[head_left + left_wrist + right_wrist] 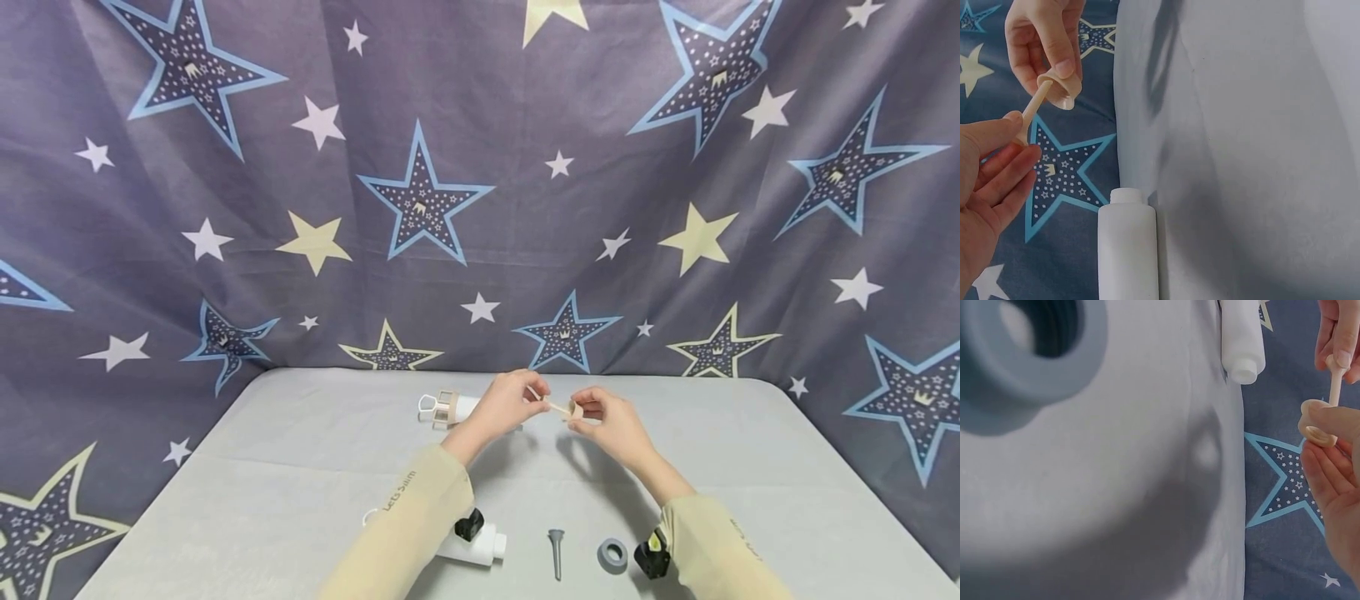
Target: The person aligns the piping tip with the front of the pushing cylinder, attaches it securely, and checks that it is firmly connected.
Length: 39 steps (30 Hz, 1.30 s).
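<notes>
Above the far part of the table, my left hand [513,402] pinches the flared end of a thin cream tapered stick [1036,106] between thumb and fingers. Facing it, my right hand [611,421] grips a short cream ring-shaped cap [1316,434] by its rim. The stick's narrow end reaches to the cap's opening in the left wrist view; whether they touch I cannot tell. A white bottle [1127,250] lies on its side beside the left hand, with a beige frame [446,408] and white loop at its far end, partly hidden by the forearm.
Nearer the front lie a second white bottle [476,546], partly under the left sleeve, a grey tapered stick with a flared head [556,554] and a thick grey ring [612,556]. A star-patterned cloth [510,250] hangs behind the grey-covered table [300,517].
</notes>
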Motion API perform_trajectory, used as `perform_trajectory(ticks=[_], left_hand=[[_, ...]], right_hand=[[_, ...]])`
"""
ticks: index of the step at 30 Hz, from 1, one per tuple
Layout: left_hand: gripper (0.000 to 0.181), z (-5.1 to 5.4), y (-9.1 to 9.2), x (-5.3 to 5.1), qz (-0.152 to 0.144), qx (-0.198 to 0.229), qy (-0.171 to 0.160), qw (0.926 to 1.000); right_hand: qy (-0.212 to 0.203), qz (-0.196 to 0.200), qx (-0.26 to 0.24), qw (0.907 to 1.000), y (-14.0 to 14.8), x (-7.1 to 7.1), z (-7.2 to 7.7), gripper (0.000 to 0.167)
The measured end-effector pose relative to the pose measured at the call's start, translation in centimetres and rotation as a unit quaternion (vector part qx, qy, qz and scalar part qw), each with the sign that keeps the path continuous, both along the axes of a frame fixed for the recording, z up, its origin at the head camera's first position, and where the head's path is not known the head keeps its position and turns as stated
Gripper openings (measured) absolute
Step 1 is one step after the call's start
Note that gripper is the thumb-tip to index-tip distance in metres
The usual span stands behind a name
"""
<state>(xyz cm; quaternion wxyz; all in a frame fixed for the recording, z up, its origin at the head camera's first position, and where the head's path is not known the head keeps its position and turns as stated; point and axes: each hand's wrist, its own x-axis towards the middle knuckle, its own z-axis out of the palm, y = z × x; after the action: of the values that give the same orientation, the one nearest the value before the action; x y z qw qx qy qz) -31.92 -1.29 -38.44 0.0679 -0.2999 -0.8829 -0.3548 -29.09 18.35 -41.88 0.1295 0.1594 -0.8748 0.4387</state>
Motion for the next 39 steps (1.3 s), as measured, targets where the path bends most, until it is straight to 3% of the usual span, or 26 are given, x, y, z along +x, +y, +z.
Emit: perform_trajectory(ticks=[16, 39], left_hand=[[0.016, 0.4, 0.6, 0.4, -0.008, -0.008, 0.013, 0.9998], [0.015, -0.3, 1.5, 0.5, -0.016, -0.03, 0.016, 0.9993]], right_hand=[[0.01, 0.01, 0.004, 0.9999, -0.5, 0.0, 0.1, 0.034], [0.024, 0.02, 0.001, 0.9995, -0.9, 0.1, 0.4, 0.035]])
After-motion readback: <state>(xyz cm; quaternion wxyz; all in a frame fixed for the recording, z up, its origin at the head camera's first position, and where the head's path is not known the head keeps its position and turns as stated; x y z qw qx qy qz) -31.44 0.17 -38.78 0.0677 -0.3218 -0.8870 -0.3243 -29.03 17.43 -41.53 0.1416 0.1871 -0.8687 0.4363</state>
